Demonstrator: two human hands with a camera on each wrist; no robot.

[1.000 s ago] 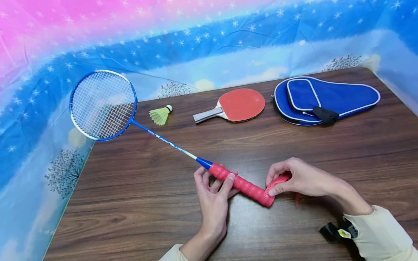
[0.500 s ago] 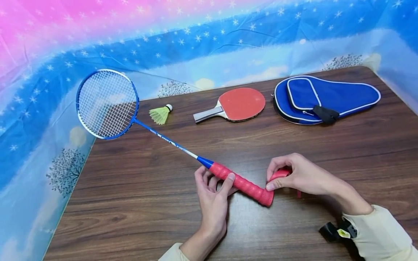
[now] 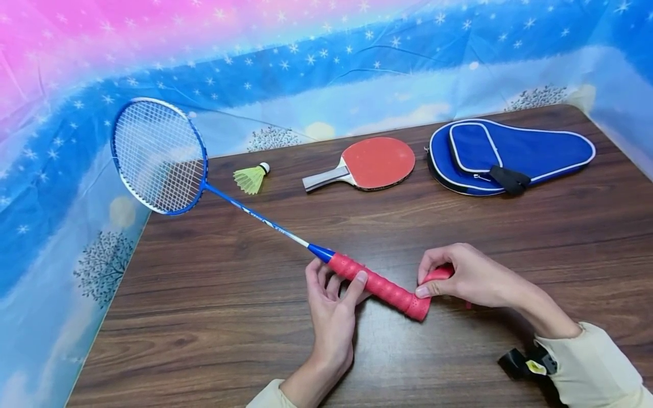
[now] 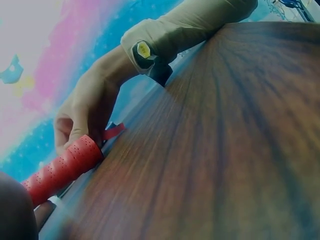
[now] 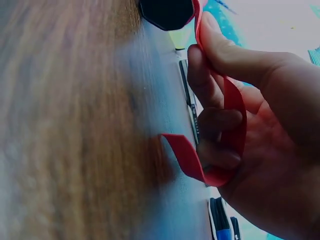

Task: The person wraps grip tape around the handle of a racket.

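A blue and white badminton racket (image 3: pixel 265 220) slants across the head view, its head raised at the far left. Red perforated grip tape (image 3: pixel 388 292) is wound round its handle. My left hand (image 3: pixel 331 317) holds the wrapped handle near its upper end, thumb on top. Beside the butt end, my right hand (image 3: pixel 469 275) pinches the loose length of tape between thumb and forefinger. In the right wrist view the tape's tail (image 5: pixel 187 157) runs through the palm behind curled fingers and hangs free. The black butt cap (image 5: pixel 167 11) shows at the top there.
Behind the racket, a yellow shuttlecock (image 3: pixel 251 178), a red table tennis bat (image 3: pixel 378 163) and a blue bat case (image 3: pixel 541 152) lie along the back of the wooden table (image 3: pixel 204 328). A printed cloth (image 3: pixel 306 62) hangs behind.
The tape at the butt end now lies further round the handle, and the right hand has shifted only slightly. The racket has rolled a little in the left hand, its head tilting.
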